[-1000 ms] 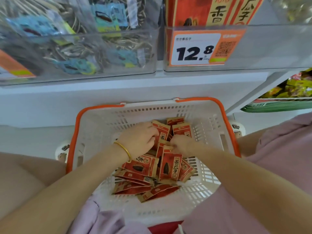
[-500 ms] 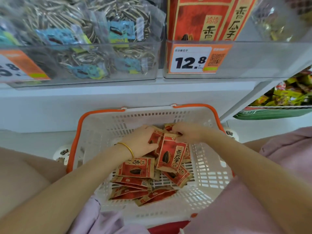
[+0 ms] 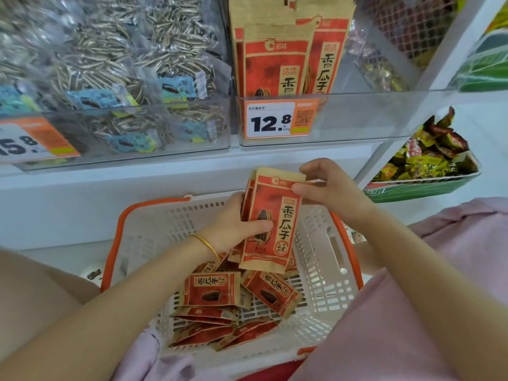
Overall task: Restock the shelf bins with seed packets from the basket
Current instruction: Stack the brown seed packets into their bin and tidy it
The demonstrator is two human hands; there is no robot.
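Observation:
A white basket [image 3: 143,240] with orange handles rests on my lap below the shelf. Several red-and-tan seed packets [image 3: 211,290] lie loose in it. My left hand [image 3: 233,224] grips a small stack of upright seed packets [image 3: 275,215] from the left, thumb across the front packet. My right hand [image 3: 321,185] pinches the top right corner of that stack. The stack is lifted above the basket's far rim, just under the clear shelf bin [image 3: 357,116] that holds matching packets [image 3: 277,59] behind a 12.8 price tag [image 3: 277,121].
A second clear bin [image 3: 165,127] at the left holds bags of striped seeds with blue labels. A green tray of wrapped snacks [image 3: 428,160] sits on a lower shelf at the right. A white shelf post [image 3: 428,72] runs diagonally between them.
Both hands gathered packets in the basket, then lifted a stack up and toward the shelf bin. My view tilted upward, showing more of the bins.

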